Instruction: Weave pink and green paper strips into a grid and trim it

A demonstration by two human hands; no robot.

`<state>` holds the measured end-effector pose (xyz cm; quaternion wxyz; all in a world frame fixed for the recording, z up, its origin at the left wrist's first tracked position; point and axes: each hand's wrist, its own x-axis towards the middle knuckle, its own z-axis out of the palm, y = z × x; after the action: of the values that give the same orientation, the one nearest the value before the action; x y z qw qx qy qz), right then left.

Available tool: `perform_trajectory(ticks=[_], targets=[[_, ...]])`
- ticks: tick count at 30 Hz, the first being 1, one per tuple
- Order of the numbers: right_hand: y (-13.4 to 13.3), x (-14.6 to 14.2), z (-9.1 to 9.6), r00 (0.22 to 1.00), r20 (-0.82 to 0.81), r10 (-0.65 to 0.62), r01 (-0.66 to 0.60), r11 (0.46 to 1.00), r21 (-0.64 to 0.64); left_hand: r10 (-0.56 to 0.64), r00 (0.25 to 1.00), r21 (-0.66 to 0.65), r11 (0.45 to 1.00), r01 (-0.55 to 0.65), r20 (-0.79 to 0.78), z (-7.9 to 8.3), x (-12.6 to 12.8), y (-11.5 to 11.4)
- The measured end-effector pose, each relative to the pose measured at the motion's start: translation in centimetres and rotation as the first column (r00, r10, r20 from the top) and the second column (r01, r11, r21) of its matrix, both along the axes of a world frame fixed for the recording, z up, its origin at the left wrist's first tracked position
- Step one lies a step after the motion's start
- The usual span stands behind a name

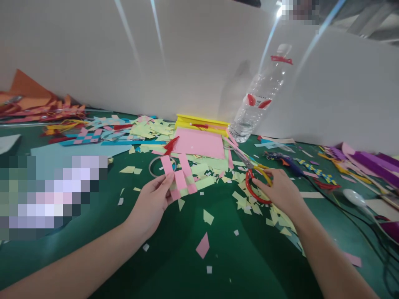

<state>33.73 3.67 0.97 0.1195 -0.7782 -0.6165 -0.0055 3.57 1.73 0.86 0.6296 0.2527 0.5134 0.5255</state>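
Observation:
Pinched between the thumb and fingers of my left hand (155, 194) is a small woven piece of pink and pale green paper strips (181, 178). One pale green strip sticks out of it to the right. My right hand (282, 189) grips a pair of scissors (258, 201) with red and yellow handles. Their blades point up and left, apart from the woven piece. A ring of clear tape (152, 167) lies just behind my left fingers. Beyond both hands, a pink paper sheet (199, 143) rests on pale green sheets.
A clear plastic bottle (258, 99) leans at the back by a white partition (156, 62). Paper scraps (208, 216) are scattered over the green table (174, 257). Orange paper (31, 89) is piled far left. A black cable (336, 203), white spoon (353, 197) and purple paper (364, 164) lie right.

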Motion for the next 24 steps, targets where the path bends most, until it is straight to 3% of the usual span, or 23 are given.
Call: perform_trajectory(ticks=[7, 10, 17, 24], targets=[[-0.5, -1.3, 0.4, 0.983, -0.181, 0.04, -0.01, 0.986, 0.165, -0.032, 0.999, -0.08, 0.996, 0.033, 0.012, 0.8, -0.2, 0.6], [-1.0, -2.4, 0.5, 0.957, -0.254, 0.138, -0.086, 0.975, 0.205, -0.041, 0.999, -0.115, 0.993, 0.039, -0.014, 1.1, -0.3, 0.7], [-1.8, -3.6, -0.3, 0.903, 0.045, 0.426, -0.427, 0.887, 0.176, -0.157, 0.987, -0.027, 0.987, 0.156, -0.037, -0.1, -0.9, 0.8], [-2.0, -3.8, 0.0, 0.826, 0.173, 0.536, -0.561, 0.812, 0.161, -0.247, 0.966, 0.064, 0.966, 0.252, -0.079, -0.9, -1.3, 0.7]])
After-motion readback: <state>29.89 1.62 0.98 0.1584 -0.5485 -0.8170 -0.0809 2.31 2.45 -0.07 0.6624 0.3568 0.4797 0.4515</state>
